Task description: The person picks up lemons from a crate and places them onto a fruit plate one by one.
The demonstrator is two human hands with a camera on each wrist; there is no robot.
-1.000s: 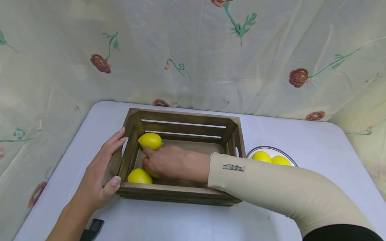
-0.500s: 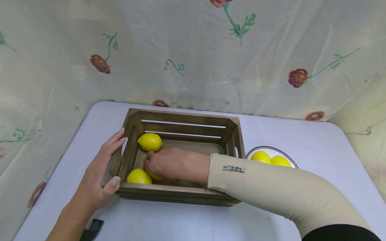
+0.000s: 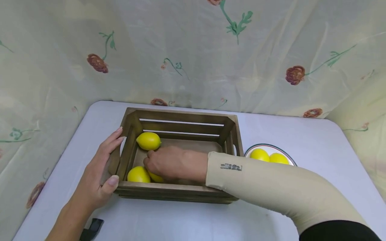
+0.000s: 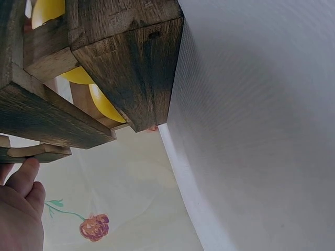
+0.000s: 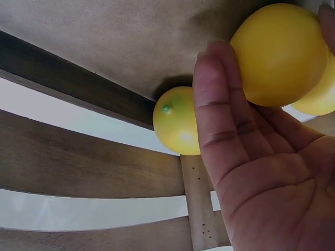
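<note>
- Inside the wooden crate (image 3: 181, 147), near its left wall, the right hand (image 3: 169, 163) curls its fingers round a lemon (image 3: 155, 176) — touching a second lemon (image 3: 138, 174) at the front corner.
- A third lemon (image 3: 148, 141) lies in the back-left corner; the crate's right half is bare floor.
- The left hand (image 3: 98, 174) grips the crate's left wall, thumb on the front rim.
- Right of the crate, a plate (image 3: 271, 147) holds two lemons — bare table (image 3: 316, 144) beyond.

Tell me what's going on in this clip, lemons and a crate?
A person's right hand reaches into the wooden crate and holds a lemon in its fingers near the crate floor. Two other lemons lie inside, one at the back left corner and one at the front left. The left hand grips the crate's left end. Two more lemons sit on a plate to the right.
</note>
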